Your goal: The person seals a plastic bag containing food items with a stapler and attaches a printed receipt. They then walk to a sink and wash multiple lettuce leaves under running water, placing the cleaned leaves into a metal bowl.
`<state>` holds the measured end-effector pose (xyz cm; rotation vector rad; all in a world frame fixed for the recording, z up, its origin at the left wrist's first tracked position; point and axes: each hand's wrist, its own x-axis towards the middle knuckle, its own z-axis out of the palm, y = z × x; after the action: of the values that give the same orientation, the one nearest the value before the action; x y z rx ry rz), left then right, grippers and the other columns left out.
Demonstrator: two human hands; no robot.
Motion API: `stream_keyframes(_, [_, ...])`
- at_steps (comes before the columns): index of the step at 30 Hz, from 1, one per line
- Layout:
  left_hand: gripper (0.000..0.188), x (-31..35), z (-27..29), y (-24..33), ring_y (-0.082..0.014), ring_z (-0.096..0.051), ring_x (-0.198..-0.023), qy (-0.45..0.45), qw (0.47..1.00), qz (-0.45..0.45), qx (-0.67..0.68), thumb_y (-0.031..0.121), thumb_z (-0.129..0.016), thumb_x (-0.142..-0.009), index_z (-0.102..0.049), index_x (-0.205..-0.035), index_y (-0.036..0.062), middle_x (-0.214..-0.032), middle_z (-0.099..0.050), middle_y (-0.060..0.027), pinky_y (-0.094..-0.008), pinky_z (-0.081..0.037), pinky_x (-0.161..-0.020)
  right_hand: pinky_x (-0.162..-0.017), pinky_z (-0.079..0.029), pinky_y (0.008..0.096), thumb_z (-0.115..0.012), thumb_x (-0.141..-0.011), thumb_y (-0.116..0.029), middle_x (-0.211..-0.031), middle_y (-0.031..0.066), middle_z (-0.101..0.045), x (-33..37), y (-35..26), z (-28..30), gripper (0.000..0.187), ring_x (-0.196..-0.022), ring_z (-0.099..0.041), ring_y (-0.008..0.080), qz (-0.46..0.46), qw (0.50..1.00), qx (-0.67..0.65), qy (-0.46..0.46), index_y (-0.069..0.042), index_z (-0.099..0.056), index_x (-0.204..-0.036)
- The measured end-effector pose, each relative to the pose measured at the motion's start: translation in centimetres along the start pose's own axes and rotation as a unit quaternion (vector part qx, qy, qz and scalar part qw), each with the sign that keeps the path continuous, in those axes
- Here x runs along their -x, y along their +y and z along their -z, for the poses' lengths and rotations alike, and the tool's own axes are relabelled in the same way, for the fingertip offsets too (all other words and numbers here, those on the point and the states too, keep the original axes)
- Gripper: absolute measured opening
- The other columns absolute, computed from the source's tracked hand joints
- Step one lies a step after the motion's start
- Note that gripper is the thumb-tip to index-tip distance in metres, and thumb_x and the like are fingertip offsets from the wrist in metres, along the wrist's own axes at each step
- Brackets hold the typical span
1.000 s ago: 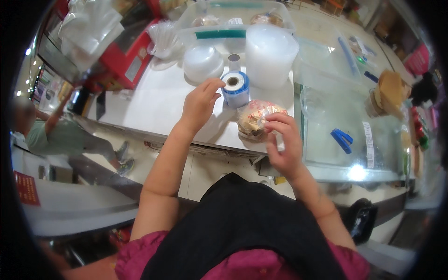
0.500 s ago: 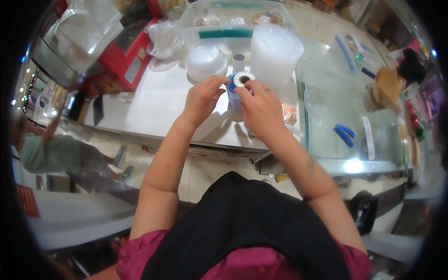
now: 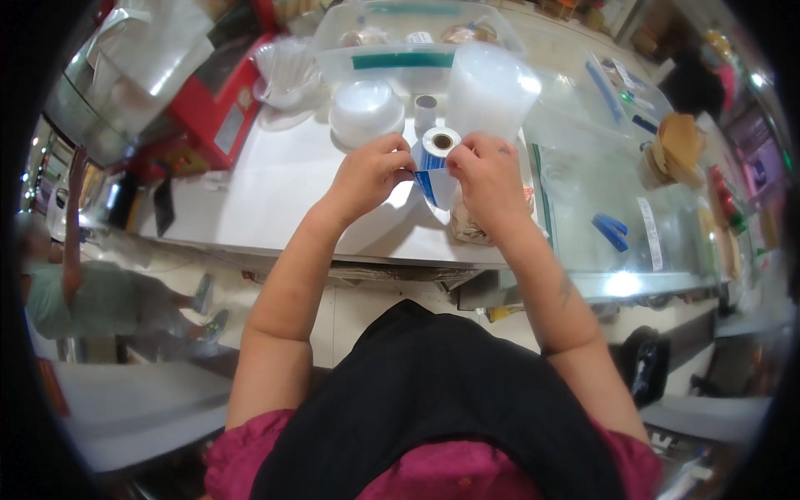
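Both hands meet over the white counter (image 3: pixel 275 192) right now: the left hand (image 3: pixel 367 171) pinches the left edge of a blue-and-white sticker (image 3: pixel 433 185) between thumb and fingertips, and the right hand (image 3: pixel 490 179) pinches the other edge, fingers curled over it, so the sticker hangs between them, just below the label roll (image 3: pixel 438 143). That roll stands on the counter directly behind the hands, white paper with a dark core; whether the sticker is fully free of its strip I cannot tell. By my reading the labelling is midway: a sticker is in hand, but nothing I can see is wearing it yet. Under the right wrist lies a clear bagged pack (image 3: pixel 468 227) of something brownish, no sticker visible on it. Behind the roll, a tall stack of frosted plastic tubs (image 3: pixel 487 87) stands upright; to its left a stack of white round bowls (image 3: pixel 365 110), and between them a small grey cylinder (image 3: pixel 425 112). Along the back sits a clear lidded bin (image 3: pixel 417 37) with a green band across its front and round packed items inside. A red box (image 3: pixel 221 104) stands at the left. To the right, a glass-topped case (image 3: pixel 608 192) shows blue strips and a long white tag.
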<state>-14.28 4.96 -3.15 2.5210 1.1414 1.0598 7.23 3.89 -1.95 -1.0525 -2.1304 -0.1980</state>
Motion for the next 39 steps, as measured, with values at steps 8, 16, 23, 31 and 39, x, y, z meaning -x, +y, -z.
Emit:
stream_keyframes(8, [0.012, -0.7, 0.1, 1.0, -0.0279, -0.058, -0.079, -0.003, 0.997, 0.043, 0.062, 0.001, -0.07, -0.075, -0.062, -0.084, 0.0041, -0.085, -0.058, -0.0074, -0.0373, -0.046, -0.066, -0.067, -0.046, 0.0378, -0.071, -0.075, -0.013, -0.085, 0.0073, -0.057, 1.2, -3.7, -1.0, 0.016, -0.078, -0.058, 0.0259, -0.047, 0.999, 0.022, 0.004, -0.009, -0.06, -0.086])
stream_keyframes(16, [0.01, -0.6, -0.4, 1.7, -0.0286, -0.058, -0.078, 0.019, 0.998, -0.001, 0.065, -0.003, -0.068, -0.074, -0.063, -0.082, 0.0021, -0.085, -0.058, -0.0084, -0.0374, -0.047, -0.065, -0.063, -0.048, 0.0364, -0.072, -0.074, -0.016, -0.077, 0.0073, -0.055, 0.7, -4.0, -1.9, 0.018, -0.076, -0.057, 0.0255, -0.076, 0.997, 0.017, 0.015, -0.007, -0.057, -0.079])
stream_keyframes(23, [0.008, -0.2, -0.5, 2.0, -0.0285, -0.058, -0.077, 0.023, 0.999, 0.005, 0.034, -0.002, -0.066, -0.075, -0.064, -0.081, 0.0035, -0.084, -0.059, -0.0076, -0.0373, -0.046, -0.063, -0.058, -0.049, 0.0375, -0.067, -0.075, -0.014, -0.076, 0.0074, -0.055, 0.9, -3.8, -2.1, 0.014, -0.073, -0.058, 0.0257, -0.074, 0.997, 0.011, 0.029, -0.007, -0.055, -0.076])
stream_keyframes(31, [0.008, -0.3, -1.1, 2.7, -0.0284, -0.058, -0.076, 0.042, 0.999, 0.022, 0.026, -0.001, -0.068, -0.075, -0.063, -0.08, 0.0041, -0.084, -0.059, -0.0071, -0.0374, -0.046, -0.062, -0.06, -0.049, 0.0387, -0.066, -0.073, -0.01, -0.075, 0.0082, -0.055, 1.3, -3.3, -1.9, 0.011, -0.071, -0.058, 0.0276, -0.094, 0.994, -0.021, 0.058, -0.007, -0.056, -0.075])
stream_keyframes(39, [0.011, 0.0, -0.9, 1.9, -0.0166, -0.05, -0.066, 0.085, 0.983, 0.13, 0.093, -0.005, -0.067, -0.076, -0.063, -0.086, 0.0003, -0.083, -0.056, -0.0042, -0.0272, -0.042, -0.059, -0.053, -0.046, 0.0298, -0.065, -0.083, -0.011, -0.074, 0.0048, -0.059, 1.8, -0.7, -0.5, 0.008, -0.06, -0.055, 0.0154, -0.281, 0.898, -0.311, 0.132, -0.004, -0.061, -0.086])
